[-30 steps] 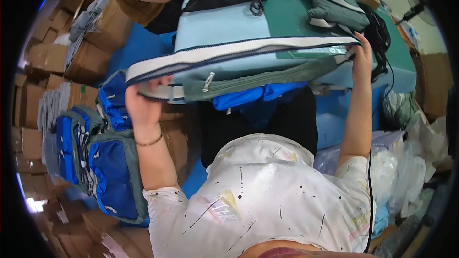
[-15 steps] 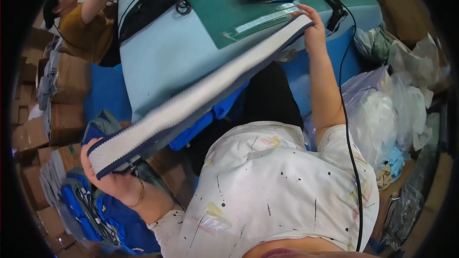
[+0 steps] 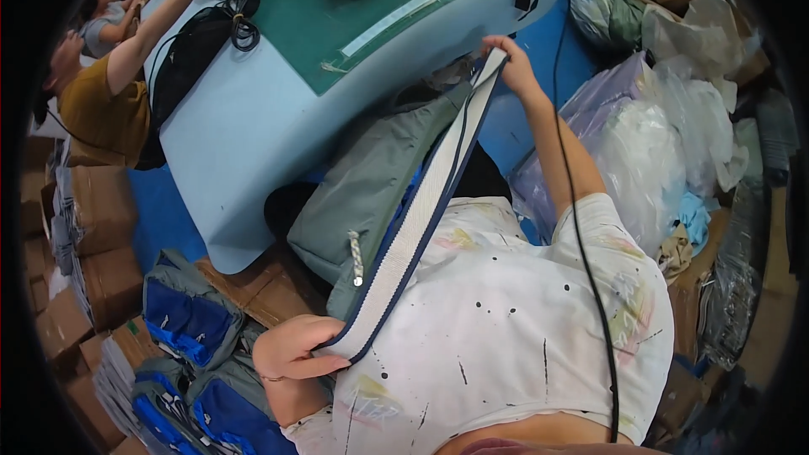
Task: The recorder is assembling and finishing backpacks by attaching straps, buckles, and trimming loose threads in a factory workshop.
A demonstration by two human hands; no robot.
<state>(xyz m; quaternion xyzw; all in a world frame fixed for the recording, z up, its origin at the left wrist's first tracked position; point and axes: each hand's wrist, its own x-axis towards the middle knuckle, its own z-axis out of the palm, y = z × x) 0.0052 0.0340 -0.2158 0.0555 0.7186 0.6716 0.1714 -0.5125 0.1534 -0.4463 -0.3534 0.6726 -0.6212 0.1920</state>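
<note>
A grey-green fabric bag (image 3: 354,190) hangs over my lap, between the table and my shirt. Along its side nearest me runs a long white mesh band (image 3: 421,211) with navy edging. At the lower left end, my left hand (image 3: 299,350) pinches the band between thumb and fingers. My right hand (image 3: 511,72) grips the upper end, just off the table's near edge. The band is stretched fairly taut between them. A short patterned cord pull (image 3: 356,259) dangles from the bag's lower part.
Ahead stands a pale blue table (image 3: 227,160) with a green mat (image 3: 295,42). Blue-and-grey bags (image 3: 190,307) lie at lower left beside cardboard boxes (image 3: 101,211). Clear plastic bags (image 3: 645,152) pile up at right. A black cable (image 3: 573,194) hangs by my right arm. Another person (image 3: 105,109) works at left.
The band has swung from a broad diagonal to a steeper one, closer to my body. My left hand moved right and down, and the grey-green side of the bag now faces up.
</note>
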